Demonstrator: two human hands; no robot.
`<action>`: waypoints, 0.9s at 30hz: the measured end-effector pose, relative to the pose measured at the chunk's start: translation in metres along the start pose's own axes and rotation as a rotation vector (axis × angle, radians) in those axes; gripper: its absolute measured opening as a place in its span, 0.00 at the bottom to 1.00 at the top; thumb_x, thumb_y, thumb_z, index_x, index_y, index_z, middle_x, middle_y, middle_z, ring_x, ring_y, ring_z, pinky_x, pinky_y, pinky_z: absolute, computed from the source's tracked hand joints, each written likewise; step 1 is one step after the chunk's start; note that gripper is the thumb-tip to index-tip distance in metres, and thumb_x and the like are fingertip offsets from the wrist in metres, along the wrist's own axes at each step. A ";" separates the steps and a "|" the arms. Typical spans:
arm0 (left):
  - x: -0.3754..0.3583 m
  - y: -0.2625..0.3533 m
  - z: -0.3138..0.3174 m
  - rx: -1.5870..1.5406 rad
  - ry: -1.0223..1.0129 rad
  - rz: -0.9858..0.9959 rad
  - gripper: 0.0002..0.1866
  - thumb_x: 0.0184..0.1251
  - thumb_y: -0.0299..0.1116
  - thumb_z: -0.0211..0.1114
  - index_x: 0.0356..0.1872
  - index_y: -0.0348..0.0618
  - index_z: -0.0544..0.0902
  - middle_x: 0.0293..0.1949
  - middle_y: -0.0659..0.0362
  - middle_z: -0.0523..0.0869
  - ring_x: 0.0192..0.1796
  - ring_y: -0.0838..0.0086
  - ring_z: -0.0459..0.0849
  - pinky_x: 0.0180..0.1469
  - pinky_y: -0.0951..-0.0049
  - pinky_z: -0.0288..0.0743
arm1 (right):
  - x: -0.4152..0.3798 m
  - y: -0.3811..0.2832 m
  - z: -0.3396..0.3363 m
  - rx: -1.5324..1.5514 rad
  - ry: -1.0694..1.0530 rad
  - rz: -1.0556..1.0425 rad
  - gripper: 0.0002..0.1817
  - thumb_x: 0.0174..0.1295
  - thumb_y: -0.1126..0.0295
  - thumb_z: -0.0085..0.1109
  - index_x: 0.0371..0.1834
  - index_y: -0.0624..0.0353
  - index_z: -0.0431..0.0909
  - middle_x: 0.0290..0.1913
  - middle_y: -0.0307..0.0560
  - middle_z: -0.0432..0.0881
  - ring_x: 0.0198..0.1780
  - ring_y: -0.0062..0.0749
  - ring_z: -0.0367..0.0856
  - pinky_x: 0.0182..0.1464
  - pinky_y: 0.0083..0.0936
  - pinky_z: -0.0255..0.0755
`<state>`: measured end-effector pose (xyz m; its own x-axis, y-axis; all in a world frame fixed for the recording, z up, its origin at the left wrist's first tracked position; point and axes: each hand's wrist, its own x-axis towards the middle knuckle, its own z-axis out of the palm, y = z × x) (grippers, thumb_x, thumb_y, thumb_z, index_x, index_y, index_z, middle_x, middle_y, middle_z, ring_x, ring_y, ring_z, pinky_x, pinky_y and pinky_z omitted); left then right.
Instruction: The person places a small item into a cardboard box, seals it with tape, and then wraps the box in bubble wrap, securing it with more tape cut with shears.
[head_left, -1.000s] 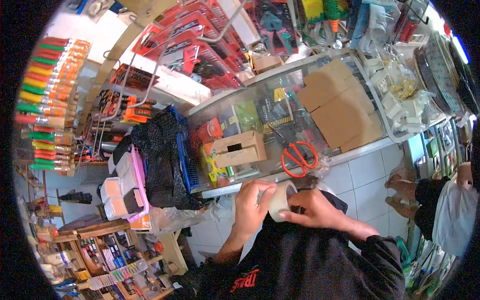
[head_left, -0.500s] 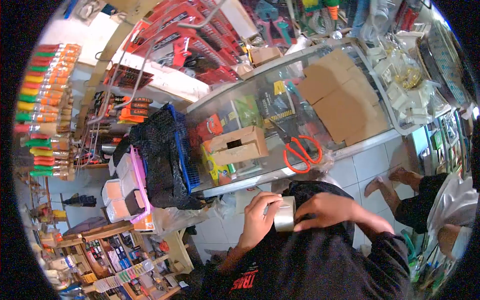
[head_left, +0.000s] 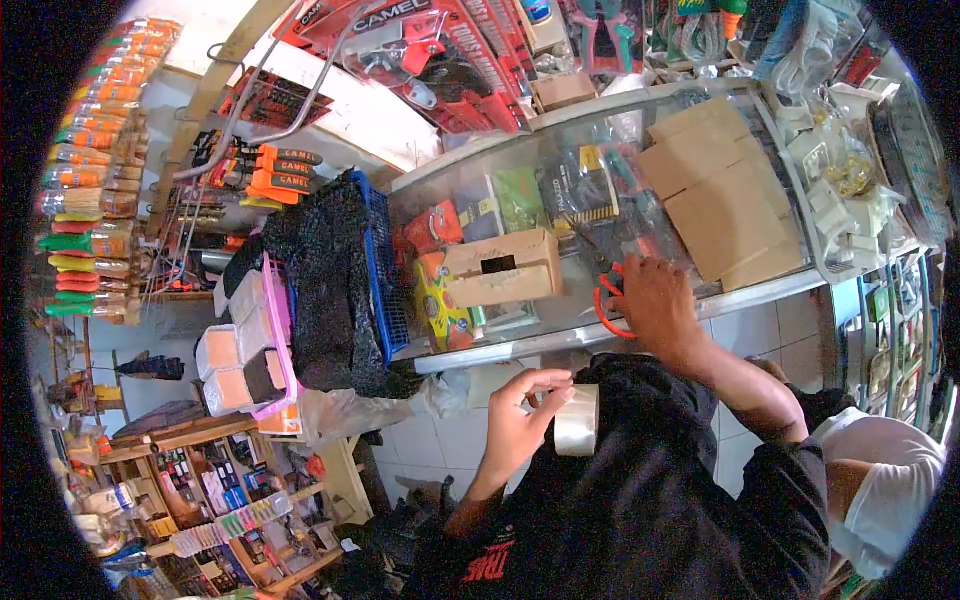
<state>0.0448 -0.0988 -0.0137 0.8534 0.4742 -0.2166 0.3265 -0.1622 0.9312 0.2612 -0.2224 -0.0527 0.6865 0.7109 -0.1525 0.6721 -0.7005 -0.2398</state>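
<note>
My left hand (head_left: 527, 415) holds a roll of clear packing tape (head_left: 576, 421) in front of my black shirt, thumb and fingers closed at its edge. On the glass counter, my right hand (head_left: 655, 305) is over the orange-red handles of a pair of scissors (head_left: 605, 305), its fingers curled down onto them. The hand covers one handle loop, while the blades point up and away on the glass. Left of the scissors lies a small brown cardboard box (head_left: 505, 272) with a dark slot in its face.
Flattened cardboard (head_left: 730, 200) rests on the right of the glass display counter (head_left: 520, 350). At its left end stands a blue basket (head_left: 378, 270) with black plastic beside it. A pink-rimmed tray (head_left: 278, 345) holds pale boxes. Another person (head_left: 885, 490) is at the right.
My right hand has left the tape roll and moved up to the scissors on the counter. My left hand still has the tape. The view has shifted a little.
</note>
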 end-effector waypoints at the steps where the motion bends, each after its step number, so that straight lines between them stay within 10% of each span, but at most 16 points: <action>1: 0.001 -0.004 -0.002 0.015 -0.036 0.008 0.11 0.71 0.33 0.74 0.50 0.42 0.88 0.41 0.62 0.93 0.44 0.84 0.88 0.36 0.80 0.71 | 0.005 0.002 0.007 0.018 -0.025 0.008 0.27 0.61 0.48 0.71 0.49 0.59 0.79 0.44 0.54 0.88 0.50 0.49 0.87 0.53 0.49 0.78; 5: 0.004 -0.012 0.001 -0.062 -0.071 -0.052 0.08 0.73 0.33 0.73 0.46 0.43 0.87 0.41 0.64 0.92 0.44 0.83 0.88 0.35 0.81 0.69 | 0.008 0.016 0.013 0.051 0.164 -0.211 0.29 0.61 0.46 0.72 0.46 0.63 0.77 0.34 0.54 0.89 0.37 0.51 0.91 0.40 0.49 0.80; 20: 0.032 0.005 0.012 0.064 -0.223 0.117 0.07 0.74 0.30 0.70 0.43 0.37 0.86 0.56 0.57 0.87 0.42 0.82 0.86 0.34 0.81 0.69 | -0.007 0.027 -0.012 0.541 0.243 -0.033 0.24 0.69 0.55 0.68 0.55 0.64 0.76 0.40 0.59 0.87 0.40 0.57 0.89 0.41 0.47 0.79; 27: 0.043 -0.001 -0.003 -0.136 -0.388 -0.015 0.11 0.80 0.30 0.63 0.45 0.31 0.87 0.55 0.54 0.85 0.51 0.77 0.85 0.50 0.76 0.80 | -0.032 0.057 -0.053 1.106 0.103 -0.093 0.29 0.65 0.67 0.75 0.67 0.61 0.74 0.49 0.45 0.87 0.47 0.28 0.85 0.49 0.30 0.77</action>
<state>0.0800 -0.0756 -0.0235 0.9473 0.1101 -0.3007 0.3055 -0.0296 0.9517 0.2917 -0.2884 -0.0104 0.7008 0.7130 -0.0218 0.1400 -0.1675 -0.9759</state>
